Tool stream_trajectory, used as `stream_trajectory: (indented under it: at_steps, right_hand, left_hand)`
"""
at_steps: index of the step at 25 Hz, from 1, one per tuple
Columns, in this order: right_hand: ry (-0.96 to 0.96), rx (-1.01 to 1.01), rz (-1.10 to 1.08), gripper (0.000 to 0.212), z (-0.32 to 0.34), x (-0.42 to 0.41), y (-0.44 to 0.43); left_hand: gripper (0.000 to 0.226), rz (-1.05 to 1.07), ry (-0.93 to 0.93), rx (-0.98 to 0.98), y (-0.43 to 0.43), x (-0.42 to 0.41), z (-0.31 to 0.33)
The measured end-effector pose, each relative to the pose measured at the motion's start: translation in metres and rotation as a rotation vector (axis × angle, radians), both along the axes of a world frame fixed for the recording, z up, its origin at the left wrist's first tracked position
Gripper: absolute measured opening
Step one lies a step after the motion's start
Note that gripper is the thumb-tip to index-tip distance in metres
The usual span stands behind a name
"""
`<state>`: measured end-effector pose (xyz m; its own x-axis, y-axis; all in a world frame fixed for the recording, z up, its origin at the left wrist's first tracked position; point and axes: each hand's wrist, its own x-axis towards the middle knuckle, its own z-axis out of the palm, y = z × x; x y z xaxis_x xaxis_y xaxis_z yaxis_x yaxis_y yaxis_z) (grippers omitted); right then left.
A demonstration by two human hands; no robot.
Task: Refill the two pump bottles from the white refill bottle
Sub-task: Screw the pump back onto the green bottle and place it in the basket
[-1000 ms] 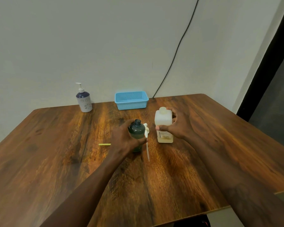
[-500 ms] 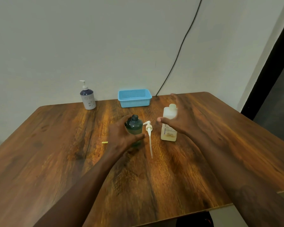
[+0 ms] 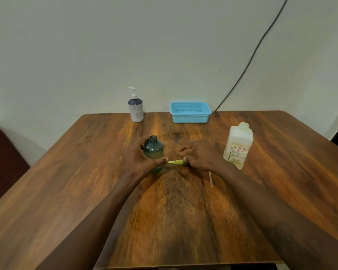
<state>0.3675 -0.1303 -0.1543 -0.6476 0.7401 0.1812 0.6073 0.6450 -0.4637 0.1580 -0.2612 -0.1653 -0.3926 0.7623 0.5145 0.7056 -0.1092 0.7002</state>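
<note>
Head view: across your one table (image 3: pixel 66 182), one refill bottle (image 3: pixel 239 145) stands right and one pump bottle (image 3: pixel 136 110) far left. Your left hand (image 3: pixel 137 160) wraps one uncapped green bottle (image 3: pixel 154 149) mid-table; your right hand (image 3: pixel 201 158), fingers curled, pinches one yellow stick (image 3: pixel 175 162).

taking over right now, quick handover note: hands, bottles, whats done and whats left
Left hand: grips the green bottle, which stands upright on the table with its neck open and pump off.
Right hand: fingers curled, seems to pinch a small yellow piece beside that bottle.
Pump tube: lies on the table by the right wrist.
Refill bottle: stands to the right, no hand on it, cap looks on.
Second pump bottle: at the far edge near the blue basket, pump on.
Done: green bottle opened.
Left: both pours, then pumps back on.
</note>
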Motion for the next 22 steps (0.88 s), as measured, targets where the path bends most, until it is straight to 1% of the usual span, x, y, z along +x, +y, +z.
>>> stream_trajectory:
  at_steps: [4, 5, 7, 9, 11, 14, 16, 19, 22]
  right_hand:
    - [-0.193, 0.01, -0.003, 0.048, -0.014, -0.011, 0.005]
    - [-0.214, 0.014, -0.013, 0.047, -0.015, -0.013, 0.006]
    - [-0.195, 0.002, -0.028, 0.047, -0.014, -0.013, 0.009]
    - [-0.093, -0.012, -0.011, 0.044, -0.006, -0.012, 0.011]
    - [0.054, 0.001, 0.027, 0.036, 0.01, -0.009, 0.012]
    - [0.344, 0.047, 0.098, 0.023, 0.035, -0.004, 0.007]
    - [0.508, 0.1, 0.096, 0.015, 0.048, -0.001, 0.004]
    - [0.601, 0.163, 0.047, 0.012, 0.058, 0.002, 0.005]
    - [0.688, 0.12, 0.027, 0.017, 0.063, 0.005, 0.007]
  left_hand:
    - [0.086, -0.003, -0.005, -0.002, -0.001, -0.009, -0.003]
    - [0.087, -0.01, -0.007, -0.002, 0.0, -0.01, -0.004]
    - [0.09, -0.021, 0.002, -0.012, 0.001, -0.013, -0.006]
    - [0.089, -0.018, 0.021, -0.034, 0.002, -0.015, -0.009]
    - [0.089, 0.0, 0.033, -0.054, 0.002, -0.016, -0.008]
    - [0.087, 0.035, 0.027, -0.062, 0.001, -0.016, -0.004]
    - [0.085, 0.06, 0.033, -0.071, 0.001, -0.015, -0.002]
    - [0.085, 0.084, 0.044, -0.091, 0.004, -0.014, -0.003]
    - [0.083, 0.062, 0.086, -0.106, 0.005, -0.012, -0.006]
